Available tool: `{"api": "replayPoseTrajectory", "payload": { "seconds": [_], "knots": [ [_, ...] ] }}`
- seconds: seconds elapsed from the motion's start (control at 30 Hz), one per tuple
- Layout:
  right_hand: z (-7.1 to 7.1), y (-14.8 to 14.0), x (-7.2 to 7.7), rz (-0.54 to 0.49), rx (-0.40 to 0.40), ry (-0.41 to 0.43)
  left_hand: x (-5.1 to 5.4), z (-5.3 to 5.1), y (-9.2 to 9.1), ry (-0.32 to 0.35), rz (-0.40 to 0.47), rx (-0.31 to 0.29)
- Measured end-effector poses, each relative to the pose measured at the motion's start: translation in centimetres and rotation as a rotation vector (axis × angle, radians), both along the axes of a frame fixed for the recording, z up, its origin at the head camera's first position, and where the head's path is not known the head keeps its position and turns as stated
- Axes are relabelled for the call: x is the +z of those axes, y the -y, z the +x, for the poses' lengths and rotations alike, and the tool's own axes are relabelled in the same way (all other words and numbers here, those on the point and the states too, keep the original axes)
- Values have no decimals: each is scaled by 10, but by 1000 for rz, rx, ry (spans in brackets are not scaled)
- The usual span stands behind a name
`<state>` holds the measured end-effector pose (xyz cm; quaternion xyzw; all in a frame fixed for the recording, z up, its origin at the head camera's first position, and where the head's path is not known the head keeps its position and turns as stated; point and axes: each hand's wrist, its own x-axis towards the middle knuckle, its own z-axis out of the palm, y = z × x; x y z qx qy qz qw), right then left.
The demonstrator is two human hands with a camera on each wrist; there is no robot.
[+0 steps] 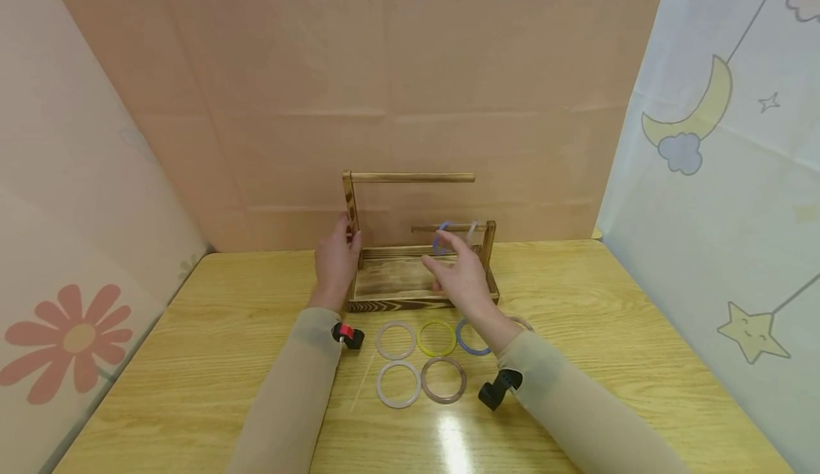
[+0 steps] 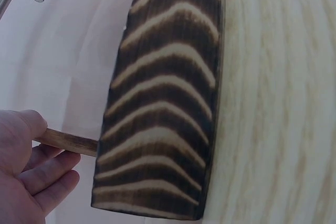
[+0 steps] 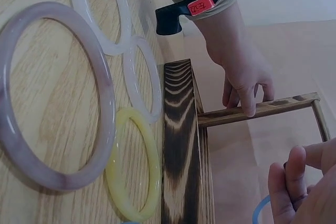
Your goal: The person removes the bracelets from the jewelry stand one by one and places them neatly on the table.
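A wooden bangle stand (image 1: 423, 305) has a tray base, a tall left post with an upper bar, and a shorter right post with a lower bar. My left hand (image 1: 336, 260) grips the left post, thumb on one side and fingers on the other. On the lower bar hang a blue bangle (image 1: 438, 245) and a pale bangle (image 1: 472, 232) nearer the right post. My right hand (image 1: 463, 275) is beside the blue bangle, thumb and forefinger apart; the forefinger overlaps the bangle, and I cannot tell whether it touches.
In front of the stand lie a yellow bangle (image 1: 437, 355), a pinkish bangle (image 1: 378, 339), a white bangle (image 1: 381, 387), a purplish-brown bangle (image 1: 443, 401) and a blue bangle (image 1: 472, 351). Another bangle (image 1: 524, 322) is partly hidden by my right forearm. Behind the table hangs a beige backdrop (image 1: 288, 139).
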<state>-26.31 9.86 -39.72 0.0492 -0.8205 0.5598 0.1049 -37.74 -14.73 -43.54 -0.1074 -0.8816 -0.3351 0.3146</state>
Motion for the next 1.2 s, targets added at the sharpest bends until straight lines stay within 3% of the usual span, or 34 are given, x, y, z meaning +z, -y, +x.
{"api": "replayPoseTrajectory", "payload": {
  "seconds": [0.33, 0.77, 1.2],
  "knots": [
    [-3, 4, 3, -32, -55, -29, 1, -1, -1, 6, -4, 7],
    [-13, 1, 2, 24, -161, -36, 1, 2, -2, -7, -1, 3],
    [-14, 3, 6, 54, -193, -52, 0, 1, -2, 1, 5, 5]
  ]
}}
